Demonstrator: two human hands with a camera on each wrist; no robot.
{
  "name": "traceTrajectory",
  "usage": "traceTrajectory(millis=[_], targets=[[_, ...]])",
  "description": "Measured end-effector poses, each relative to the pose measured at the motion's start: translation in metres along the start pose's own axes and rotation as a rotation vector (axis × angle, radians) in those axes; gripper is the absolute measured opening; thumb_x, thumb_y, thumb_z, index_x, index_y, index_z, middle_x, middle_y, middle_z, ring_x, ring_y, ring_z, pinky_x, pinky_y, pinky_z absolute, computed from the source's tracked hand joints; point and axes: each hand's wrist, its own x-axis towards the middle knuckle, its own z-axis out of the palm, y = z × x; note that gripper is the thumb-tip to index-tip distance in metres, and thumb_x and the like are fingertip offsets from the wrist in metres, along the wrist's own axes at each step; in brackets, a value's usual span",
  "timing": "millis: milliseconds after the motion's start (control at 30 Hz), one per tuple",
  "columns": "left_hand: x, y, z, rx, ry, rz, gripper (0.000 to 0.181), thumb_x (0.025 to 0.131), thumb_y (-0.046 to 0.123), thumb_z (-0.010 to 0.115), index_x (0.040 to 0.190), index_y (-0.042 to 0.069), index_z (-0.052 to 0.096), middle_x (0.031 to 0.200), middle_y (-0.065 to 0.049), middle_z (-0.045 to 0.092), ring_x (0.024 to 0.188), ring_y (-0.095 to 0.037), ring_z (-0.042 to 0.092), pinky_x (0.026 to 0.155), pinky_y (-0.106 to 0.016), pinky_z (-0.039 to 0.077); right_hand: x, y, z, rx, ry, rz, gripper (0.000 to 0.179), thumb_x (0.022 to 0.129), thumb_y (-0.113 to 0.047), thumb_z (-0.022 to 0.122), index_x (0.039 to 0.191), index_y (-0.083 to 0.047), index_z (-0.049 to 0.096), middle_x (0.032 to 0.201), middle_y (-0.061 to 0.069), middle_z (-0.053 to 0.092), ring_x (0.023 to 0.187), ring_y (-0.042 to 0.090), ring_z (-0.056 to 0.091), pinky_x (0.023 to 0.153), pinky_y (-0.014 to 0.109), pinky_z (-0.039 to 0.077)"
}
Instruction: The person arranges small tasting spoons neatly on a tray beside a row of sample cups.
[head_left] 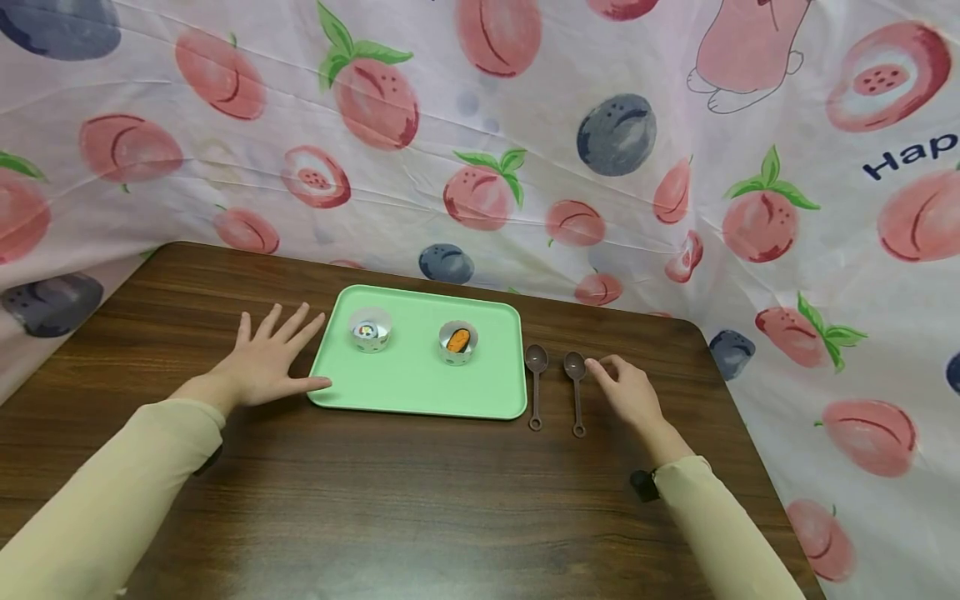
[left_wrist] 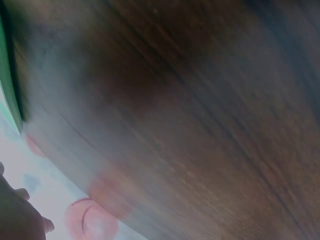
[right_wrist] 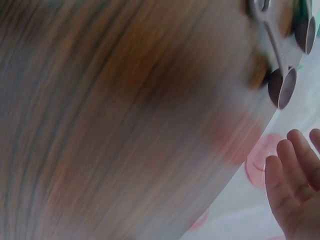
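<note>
Left of the pale green rectangular tray with rounded corners (head_left: 420, 392), the left hand (head_left: 264, 365) is held palm down with its fingers straight and spread wide apart. Its thumb reaches the tray's left rim near the front corner; whether it touches cannot be told. It grips nothing.

Right of the tray lie two dark brown spoons with rounded bowls and ring-ended handles, roughly parallel, bowls toward the back. The inner spoon (head_left: 536, 363) is just beside the tray's right edge; the outer spoon (head_left: 575, 370) lies a little farther out. Beyond it from the tray is the right hand (head_left: 628, 396), thumb and fingers loosely bent and parted, clamped on nothing. The outer spoon's bowl lies just beside its thumb tip; contact cannot be made out.

On the tray, toward the left, stands a small white patterned round cup (head_left: 370, 345) with a round white-and-dark sushi-like piece (head_left: 366, 330) inside. Right of the tray's middle, a similar cup (head_left: 456, 359) holds an orange-topped, dark-sided piece (head_left: 458, 340). Under the tray is a dark brown wood-grain table (head_left: 420, 508); behind it hangs a pale fruit-print cloth (head_left: 540, 108).
</note>
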Motion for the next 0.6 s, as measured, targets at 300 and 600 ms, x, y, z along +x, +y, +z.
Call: traceTrajectory(millis=[300, 600], targets=[[0.003, 0.001, 0.002, 0.016, 0.007, 0.011, 0.099, 0.079, 0.069, 0.053, 0.150, 0.010, 0.018, 0.155, -0.020, 0.014, 0.137, -0.054, 0.009, 0.100, -0.076, -0.002, 0.001, -0.016, 0.008, 0.212, -0.003, 0.079, 0.082, 0.089, -0.070, 0.030, 0.114, 0.001, 0.062, 0.094, 0.018, 0.067, 0.083, 0.027, 0.063, 0.072, 0.037, 0.050], [0.005, 0.001, 0.003, -0.002, -0.006, 0.024, 0.101, 0.078, 0.069, 0.054, 0.150, 0.009, 0.018, 0.155, -0.021, 0.015, 0.137, -0.055, 0.008, 0.100, -0.076, -0.004, 0.005, -0.028, 0.018, 0.321, -0.062, 0.181, 0.076, 0.093, -0.063, 0.031, 0.116, 0.002, 0.062, 0.095, 0.018, 0.065, 0.080, 0.024, 0.062, 0.066, 0.035, 0.055]])
